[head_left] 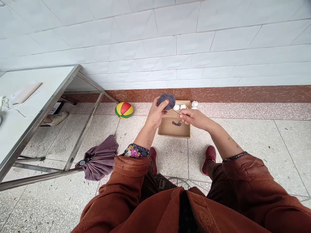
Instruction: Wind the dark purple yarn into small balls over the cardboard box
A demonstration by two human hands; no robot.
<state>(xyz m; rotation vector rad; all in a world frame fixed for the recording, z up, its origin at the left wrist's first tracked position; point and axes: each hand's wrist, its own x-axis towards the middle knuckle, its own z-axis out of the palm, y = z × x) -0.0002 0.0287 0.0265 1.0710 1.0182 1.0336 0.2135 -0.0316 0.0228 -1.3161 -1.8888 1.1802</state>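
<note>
My left hand [156, 113] is closed round a grey-purple ball of yarn [167, 101], its thumb pressed on the front. From the ball a strand of the same yarn [175, 112] runs to my right hand [188, 116], which pinches it between thumb and fingers. Below both hands an open cardboard box [173, 132] lies on the floor. Inside it sits a small dark bundle of yarn [176, 123]. Behind my hands, several white balls of yarn [183, 106] rest at the box's far part, partly hidden.
A white-topped metal table [55, 77] stands at the left, with a folded purple umbrella [103, 158] on the floor by its leg. A coloured ball [124, 110] lies near the wall. Another person's shoe [57, 118] shows under the table. More white yarn [194, 104] sits right of the box.
</note>
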